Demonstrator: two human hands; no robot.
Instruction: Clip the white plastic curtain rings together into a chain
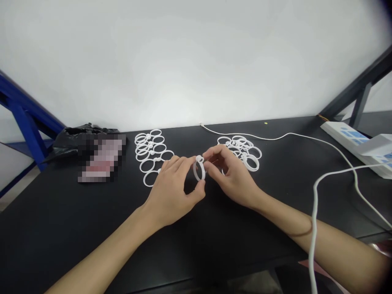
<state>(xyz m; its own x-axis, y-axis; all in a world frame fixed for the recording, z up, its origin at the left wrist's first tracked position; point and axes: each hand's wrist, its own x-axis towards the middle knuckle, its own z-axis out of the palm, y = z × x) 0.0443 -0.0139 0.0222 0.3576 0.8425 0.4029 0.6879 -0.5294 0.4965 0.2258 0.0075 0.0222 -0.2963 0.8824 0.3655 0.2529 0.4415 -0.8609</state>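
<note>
Between my two hands a white plastic ring with a small loop at its top is held up over the black table. My left hand is closed on its left side, fingertips near the small loop and thumb at the lower edge. At the upper right of the ring, the thumb and fingertips of my right hand pinch in close to the loop. Left of my hands, several similar rings lie in paired rows, partly covered by my left hand. Behind my right hand is a loose pile of more white rings.
A black plastic bag and a blurred-out packet lie at the left. One white cable crosses the table's back; another hangs in front of my right forearm. A white power strip stands at the right, below the white wall.
</note>
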